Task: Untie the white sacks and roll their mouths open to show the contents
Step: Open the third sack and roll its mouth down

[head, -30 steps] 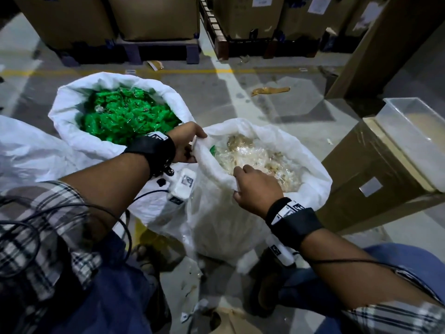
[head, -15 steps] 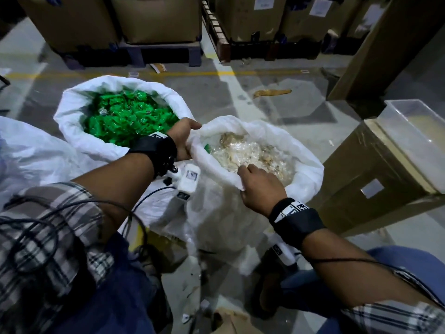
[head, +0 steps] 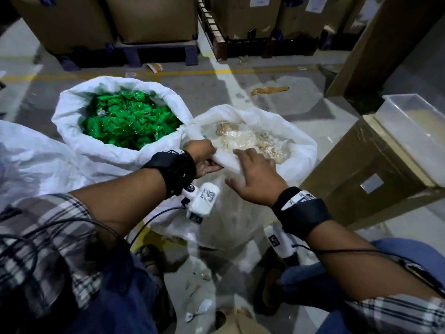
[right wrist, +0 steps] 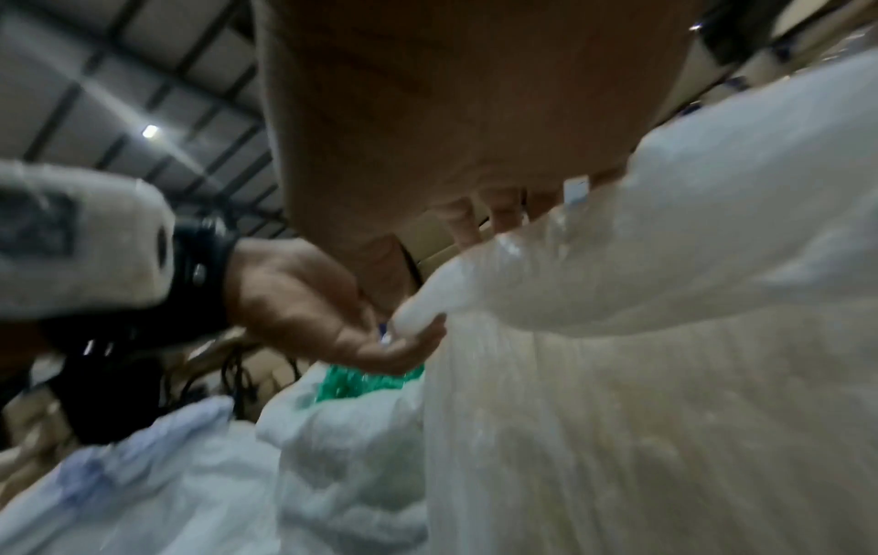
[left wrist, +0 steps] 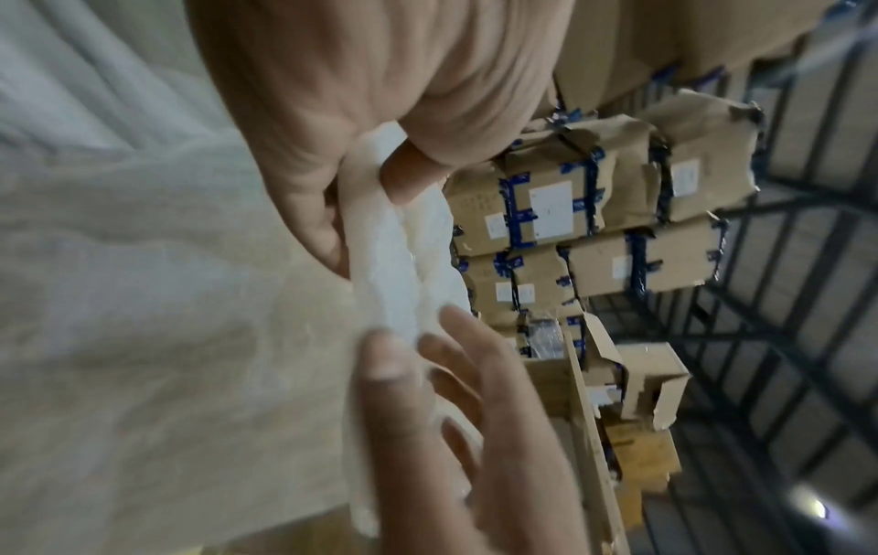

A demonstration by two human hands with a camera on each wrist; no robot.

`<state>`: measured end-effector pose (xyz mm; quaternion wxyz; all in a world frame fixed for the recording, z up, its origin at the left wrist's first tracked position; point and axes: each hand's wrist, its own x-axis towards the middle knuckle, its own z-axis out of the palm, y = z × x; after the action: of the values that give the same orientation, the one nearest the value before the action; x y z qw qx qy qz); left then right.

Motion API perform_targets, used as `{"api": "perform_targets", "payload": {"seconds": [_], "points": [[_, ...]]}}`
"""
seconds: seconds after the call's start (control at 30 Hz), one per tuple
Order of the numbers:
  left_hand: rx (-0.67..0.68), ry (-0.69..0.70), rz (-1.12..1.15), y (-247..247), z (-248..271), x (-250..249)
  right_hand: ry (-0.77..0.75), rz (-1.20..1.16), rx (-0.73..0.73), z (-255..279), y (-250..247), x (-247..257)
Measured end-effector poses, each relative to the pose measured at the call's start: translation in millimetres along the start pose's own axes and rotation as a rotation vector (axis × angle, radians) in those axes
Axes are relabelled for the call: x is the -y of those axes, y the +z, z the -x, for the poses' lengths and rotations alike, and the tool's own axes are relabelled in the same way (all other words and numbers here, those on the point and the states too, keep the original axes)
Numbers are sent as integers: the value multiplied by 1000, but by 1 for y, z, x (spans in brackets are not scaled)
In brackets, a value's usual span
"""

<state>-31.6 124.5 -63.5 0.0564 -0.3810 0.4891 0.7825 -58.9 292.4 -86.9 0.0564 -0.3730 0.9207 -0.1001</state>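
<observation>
Two white sacks stood side by side on the concrete floor point(head: 277, 75), both untied with their mouths rolled down. The far-left sack point(head: 115, 150) showed a heap of green packets point(head: 130, 119). The near-right sack point(head: 301, 145), touching it, showed pale, clear-wrapped pieces point(head: 250, 141) whose kind was too blurred to tell.

The left hand point(head: 204, 157) gripped the rolled rim of the near-right sack at its left side; in the left wrist view the fingers point(left wrist: 308, 180) and thumb were curled round the white fold point(left wrist: 380, 263). The right hand point(head: 255, 179) lay on the near rim of the same sack, just right of the left hand, fingers fairly straight and spread, pressing the fabric. The right wrist view showed its fingertips point(right wrist: 463, 225) reaching over the edge of the rim, though motion blur hid whether they hooked it.

A third white sack point(head: 31, 160) lay slumped at the left edge. On the right stood a cardboard box point(head: 356, 169) with a clear plastic tray point(head: 423, 131) on top. Stacked cartons on pallets point(head: 154, 18) lined the far side beyond a yellow floor line point(head: 183, 73). Both wrists wore black straps with white camera units, and plaid sleeves showed at the near corners.
</observation>
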Motion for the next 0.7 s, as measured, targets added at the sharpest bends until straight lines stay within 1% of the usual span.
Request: {"api": "perform_targets", "payload": {"seconds": [0.03,0.07,0.13,0.17,0.2,0.23,0.27,0.3,0.33,0.37,0.4,0.5,0.6,0.67,0.7], "points": [[-5,-2,68,-1,1,-3,62,-45,-71,0,-7,-6],[-12,6,155,-2,2,-6,150,-62,-181,0,-16,-13],[-5,24,304,-2,2,-12,397,-81,-404,-1,-31,-33],[18,19,352,-3,2,-14,529,-137,-452,-2,-37,-45],[53,1,385,-2,4,-15,654,-244,-443,-3,-41,-55],[90,-19,404,-2,5,-15,770,-418,-389,-4,-43,-63],[118,-34,416,0,6,-14,861,-662,-324,-5,-42,-68],[128,-43,417,1,7,-14,920,-949,-280,-6,-40,-70],[122,-46,402,3,6,-12,949,-1206,-234,-6,-37,-70],[110,-48,378,6,6,-10,947,-1396,-193,-7,-34,-68],[104,-51,357,8,6,-7,945,-1501,-168,-8,-31,-67],[104,-57,309,11,8,-1,993,-1675,-181,-14,-32,-70],[25,-77,293,6,1,-3,1011,-1933,-174,-15,-45,-82],[-1,-88,323,0,-5,-10,1050,-2083,-138,-11,-51,-85],[-14,-90,324,-3,-8,-13,1031,-2112,-102,-9,-50,-83]]}}
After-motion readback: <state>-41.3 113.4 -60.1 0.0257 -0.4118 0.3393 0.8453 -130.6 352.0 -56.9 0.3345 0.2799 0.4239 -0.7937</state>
